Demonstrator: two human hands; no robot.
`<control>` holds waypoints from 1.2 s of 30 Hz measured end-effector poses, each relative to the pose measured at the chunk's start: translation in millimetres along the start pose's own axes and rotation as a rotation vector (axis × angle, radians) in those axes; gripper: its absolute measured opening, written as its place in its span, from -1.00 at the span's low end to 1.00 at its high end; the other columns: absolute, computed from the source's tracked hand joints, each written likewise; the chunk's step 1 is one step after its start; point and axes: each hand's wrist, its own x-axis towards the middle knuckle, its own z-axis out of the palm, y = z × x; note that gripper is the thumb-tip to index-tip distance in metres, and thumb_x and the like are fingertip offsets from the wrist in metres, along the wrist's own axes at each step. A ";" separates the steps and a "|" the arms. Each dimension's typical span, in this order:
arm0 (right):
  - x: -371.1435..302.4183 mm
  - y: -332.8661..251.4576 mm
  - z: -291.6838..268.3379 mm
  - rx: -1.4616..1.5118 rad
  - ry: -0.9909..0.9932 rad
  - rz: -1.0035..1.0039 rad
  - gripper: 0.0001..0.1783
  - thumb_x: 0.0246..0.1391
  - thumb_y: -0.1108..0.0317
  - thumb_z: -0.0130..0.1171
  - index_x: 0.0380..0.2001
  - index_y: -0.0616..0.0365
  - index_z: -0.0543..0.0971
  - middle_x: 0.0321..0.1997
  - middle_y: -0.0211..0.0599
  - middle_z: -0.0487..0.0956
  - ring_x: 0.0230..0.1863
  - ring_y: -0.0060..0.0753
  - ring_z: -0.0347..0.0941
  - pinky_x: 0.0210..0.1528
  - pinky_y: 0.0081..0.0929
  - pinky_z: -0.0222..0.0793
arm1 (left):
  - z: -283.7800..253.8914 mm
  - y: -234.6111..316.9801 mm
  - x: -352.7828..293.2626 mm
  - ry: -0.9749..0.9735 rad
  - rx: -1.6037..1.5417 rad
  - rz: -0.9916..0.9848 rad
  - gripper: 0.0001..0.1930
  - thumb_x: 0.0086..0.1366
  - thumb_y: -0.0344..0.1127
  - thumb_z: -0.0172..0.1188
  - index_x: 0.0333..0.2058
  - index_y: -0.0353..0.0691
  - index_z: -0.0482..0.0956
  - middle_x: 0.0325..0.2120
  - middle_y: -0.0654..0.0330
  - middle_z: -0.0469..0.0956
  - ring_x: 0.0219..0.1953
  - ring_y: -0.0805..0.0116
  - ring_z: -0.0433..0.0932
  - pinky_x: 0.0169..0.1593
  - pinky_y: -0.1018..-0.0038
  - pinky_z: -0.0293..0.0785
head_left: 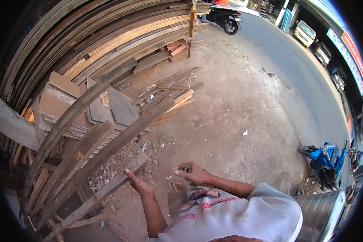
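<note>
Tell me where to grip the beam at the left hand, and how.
Clasp the beam close to its free end, probably best from the right, where the left hand holds it: that slim end juts over dirt, while the rest runs beside other timbers.

wide fisheye view from head height, steeply down onto dirt ground [238, 109]

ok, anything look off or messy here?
Yes: rubble lies strewn beside the held beam, and the wood scraps lie jumbled, at odds with the orderly planks behind. Nothing looks clearly broken or spilled.
</note>
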 end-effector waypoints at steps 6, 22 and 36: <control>-11.9 40.0 -22.2 0.117 0.004 -0.055 -0.33 0.23 -0.30 0.17 -0.42 0.22 0.60 -0.56 -0.42 0.47 -0.51 -0.61 0.34 -0.46 -0.43 0.26 | -11.8 14.2 -16.7 -0.169 0.033 -0.085 -0.16 0.31 0.28 0.25 0.32 -0.21 0.24 0.29 0.08 0.32 0.31 0.18 0.31 0.37 0.19 0.21; -109.8 87.5 -86.4 0.016 -0.011 0.014 -0.29 0.20 -0.28 0.17 -0.27 0.31 0.65 -0.42 -0.16 0.57 -0.30 -0.34 0.45 -0.16 -0.25 0.40 | -223.1 -134.4 -173.9 0.214 0.130 -0.717 -0.68 0.43 -0.06 0.14 -0.23 -0.25 0.59 -0.30 0.13 0.62 -0.18 0.20 0.61 -0.02 0.25 0.57; -143.1 81.9 -69.4 0.013 0.077 -0.070 -0.34 0.20 -0.29 0.18 -0.31 0.23 0.63 -0.50 -0.32 0.51 -0.46 -0.47 0.38 -0.38 -0.36 0.32 | -170.6 -89.4 -176.5 -0.014 0.506 -0.482 -0.74 0.41 -0.14 0.22 -0.10 -0.19 0.53 -0.24 0.15 0.62 -0.22 0.25 0.62 -0.11 0.28 0.57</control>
